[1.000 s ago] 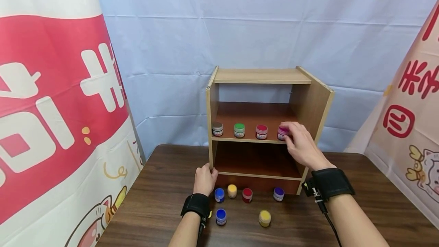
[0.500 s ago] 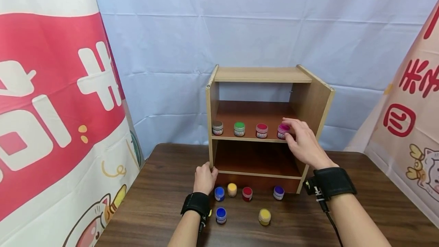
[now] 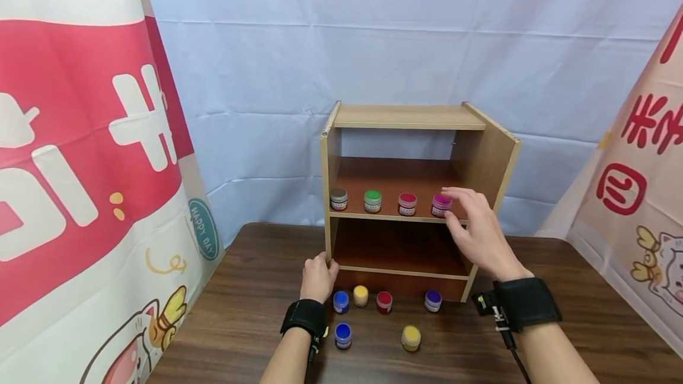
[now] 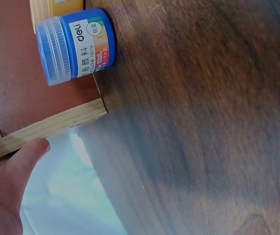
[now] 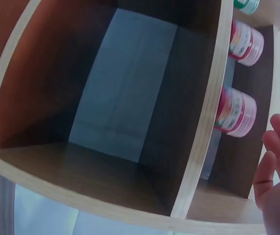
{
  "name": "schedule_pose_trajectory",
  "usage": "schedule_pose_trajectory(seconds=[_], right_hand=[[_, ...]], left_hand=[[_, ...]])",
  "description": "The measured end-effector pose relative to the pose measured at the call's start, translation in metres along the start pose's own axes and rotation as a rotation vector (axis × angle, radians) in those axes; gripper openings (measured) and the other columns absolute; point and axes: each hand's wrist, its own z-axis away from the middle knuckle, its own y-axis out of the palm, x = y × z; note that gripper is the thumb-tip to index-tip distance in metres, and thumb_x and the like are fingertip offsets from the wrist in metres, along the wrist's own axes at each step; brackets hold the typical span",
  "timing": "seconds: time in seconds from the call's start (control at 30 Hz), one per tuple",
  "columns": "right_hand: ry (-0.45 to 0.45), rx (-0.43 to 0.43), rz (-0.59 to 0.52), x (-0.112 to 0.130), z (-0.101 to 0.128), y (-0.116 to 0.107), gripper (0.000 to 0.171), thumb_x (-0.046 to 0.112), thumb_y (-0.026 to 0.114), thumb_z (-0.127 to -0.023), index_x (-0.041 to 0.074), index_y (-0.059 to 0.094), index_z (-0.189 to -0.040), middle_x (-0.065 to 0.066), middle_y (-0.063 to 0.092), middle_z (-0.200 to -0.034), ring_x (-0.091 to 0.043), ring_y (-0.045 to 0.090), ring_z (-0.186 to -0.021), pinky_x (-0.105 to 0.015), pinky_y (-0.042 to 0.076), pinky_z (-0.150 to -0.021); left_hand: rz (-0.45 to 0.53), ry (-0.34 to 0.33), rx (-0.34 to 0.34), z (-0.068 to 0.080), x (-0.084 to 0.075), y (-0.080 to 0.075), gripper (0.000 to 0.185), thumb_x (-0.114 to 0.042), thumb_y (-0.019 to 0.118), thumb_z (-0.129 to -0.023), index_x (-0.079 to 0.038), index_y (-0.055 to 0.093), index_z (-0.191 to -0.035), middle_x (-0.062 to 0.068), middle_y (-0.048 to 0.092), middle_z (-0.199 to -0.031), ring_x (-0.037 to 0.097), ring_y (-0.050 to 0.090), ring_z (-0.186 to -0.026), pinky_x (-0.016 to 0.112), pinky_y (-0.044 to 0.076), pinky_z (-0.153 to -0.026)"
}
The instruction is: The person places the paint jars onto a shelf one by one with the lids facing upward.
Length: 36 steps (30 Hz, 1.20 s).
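Observation:
A small wooden shelf unit (image 3: 408, 117) stands on the table. My left hand (image 3: 317, 279) grips the lower front edge of its left side panel; in the left wrist view my thumb (image 4: 29, 156) lies along that panel. My right hand (image 3: 476, 231) is beside the magenta paint jar (image 3: 441, 206) at the right end of the middle shelf, its fingers spread and apart from the jar in the right wrist view. To the left of this jar, in a row, are a red paint jar (image 3: 407, 204), a green paint jar (image 3: 372, 201) and a dark-lidded jar (image 3: 338, 199).
On the table before the unit stand two blue jars (image 3: 341, 301), a light yellow jar (image 3: 360, 296), a dark red jar (image 3: 384, 301), a purple jar (image 3: 433, 300) and a yellow jar (image 3: 411, 338). Printed cloths (image 3: 64, 135) hang on both sides.
My right fingers have let go of the magenta jar and drawn back a little to the right, leaving it standing on the shelf. The left hand keeps its place.

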Motion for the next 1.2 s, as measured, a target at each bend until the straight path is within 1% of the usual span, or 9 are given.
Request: schedule_pose_trajectory(seconds=[0.1,0.23,0.37,0.47,0.67,0.8,0.97,1.03,1.2], right_hand=[[-0.025,-0.023,-0.013,0.007,0.009,0.002,0.035,-0.001,0.057,-0.08,0.004,0.055,-0.115,-0.01,0.054,-0.117,-0.024,0.044,-0.104,-0.035,0.033,-0.081],[-0.059,-0.03,-0.029,0.015,0.023,0.009,0.036,-0.001,0.059,-0.079,0.004,0.056,-0.114,-0.008,0.055,-0.115,-0.021,0.044,-0.102,-0.028,0.032,-0.082],[-0.08,0.007,-0.062,0.026,0.036,0.025,0.034,0.002,0.062,-0.078,0.005,0.057,-0.112,-0.005,0.056,-0.111,-0.018,0.045,-0.104,-0.024,0.032,-0.087],[-0.093,0.053,-0.095,0.033,0.045,0.043,0.031,0.004,0.062,-0.079,0.006,0.057,-0.11,-0.004,0.057,-0.109,-0.016,0.046,-0.103,-0.024,0.035,-0.087],[-0.081,0.204,-0.146,0.044,0.064,0.078,0.029,0.011,0.061,-0.083,0.014,0.056,-0.11,0.003,0.055,-0.108,-0.01,0.047,-0.1,-0.027,0.041,-0.081],[-0.067,0.278,-0.181,0.048,0.075,0.096,0.028,0.012,0.064,-0.081,0.018,0.057,-0.107,0.007,0.055,-0.106,-0.007,0.047,-0.099,-0.028,0.044,-0.079],[-0.059,0.381,-0.229,0.055,0.089,0.12,0.027,0.013,0.066,-0.078,0.021,0.058,-0.103,0.008,0.056,-0.104,-0.005,0.048,-0.095,-0.026,0.044,-0.077],[-0.057,0.452,-0.237,0.058,0.095,0.13,0.027,0.014,0.066,-0.078,0.02,0.057,-0.103,0.007,0.055,-0.105,-0.008,0.048,-0.095,-0.028,0.043,-0.079],[-0.011,0.662,-0.248,0.067,0.108,0.15,0.033,0.017,0.064,-0.08,0.018,0.055,-0.111,0.003,0.051,-0.115,-0.018,0.048,-0.11,-0.042,0.04,-0.091]], left_hand=[[-0.008,0.009,-0.003,-0.002,-0.002,0.0,0.02,-0.019,0.057,-0.083,-0.003,0.063,-0.093,0.012,0.065,-0.077,0.015,0.058,-0.061,0.028,0.05,-0.056],[-0.024,0.044,-0.017,-0.004,-0.006,0.001,0.018,-0.019,0.057,-0.083,-0.003,0.063,-0.089,0.012,0.064,-0.075,0.016,0.057,-0.059,0.027,0.046,-0.053],[-0.033,0.059,-0.026,-0.005,-0.007,0.002,0.019,-0.019,0.057,-0.083,-0.003,0.064,-0.089,0.012,0.064,-0.075,0.017,0.057,-0.06,0.026,0.045,-0.053],[-0.035,0.049,-0.024,-0.006,-0.006,0.001,0.019,-0.019,0.057,-0.083,-0.003,0.063,-0.09,0.012,0.064,-0.075,0.015,0.056,-0.058,0.025,0.044,-0.051],[-0.034,0.037,-0.019,-0.008,-0.004,0.0,0.017,-0.019,0.057,-0.083,-0.004,0.063,-0.087,0.01,0.062,-0.071,0.014,0.053,-0.056,0.025,0.042,-0.05],[-0.028,0.044,-0.015,-0.008,-0.004,0.001,0.015,-0.02,0.056,-0.083,-0.006,0.062,-0.082,0.008,0.061,-0.068,0.014,0.052,-0.054,0.024,0.041,-0.048],[-0.039,0.035,-0.014,-0.007,-0.002,0.002,0.014,-0.02,0.056,-0.083,-0.007,0.062,-0.082,0.009,0.063,-0.07,0.014,0.055,-0.056,0.025,0.042,-0.049],[-0.044,0.035,-0.017,-0.006,-0.001,0.002,0.013,-0.019,0.056,-0.083,-0.008,0.061,-0.079,0.008,0.062,-0.069,0.015,0.056,-0.056,0.025,0.042,-0.049],[-0.052,0.061,-0.047,-0.004,0.003,0.001,0.015,-0.017,0.056,-0.081,-0.01,0.054,-0.067,0.004,0.055,-0.06,0.014,0.05,-0.05,0.024,0.037,-0.045]])
